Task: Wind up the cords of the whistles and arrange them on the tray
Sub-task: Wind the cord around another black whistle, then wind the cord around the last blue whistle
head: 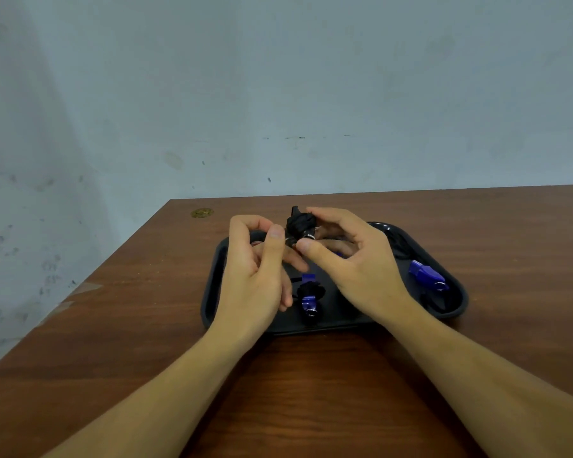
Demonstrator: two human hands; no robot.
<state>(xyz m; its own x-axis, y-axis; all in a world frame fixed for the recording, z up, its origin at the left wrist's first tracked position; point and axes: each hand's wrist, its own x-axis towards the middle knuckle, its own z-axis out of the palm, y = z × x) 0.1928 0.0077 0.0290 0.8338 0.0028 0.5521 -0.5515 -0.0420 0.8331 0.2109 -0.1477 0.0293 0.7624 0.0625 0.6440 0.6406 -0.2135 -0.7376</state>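
Note:
A black tray (457, 302) lies on the brown table. Above its far part I hold a black whistle (299, 223) with black cord wound round it. My right hand (354, 262) grips it between thumb and fingers by its metal ring. My left hand (262, 269) pinches the cord end just left of the ring. A blue whistle with wound black cord (309, 300) lies on the tray between my wrists. Another blue whistle (425, 274) lies at the tray's right side, its black cord (435, 304) loose beside it.
The wooden table (146, 325) ends at its left edge and at the far edge against a pale wall. A small gold round mark (202, 212) sits at the table's far left corner. More loose black cord (399, 241) lies at the tray's far right.

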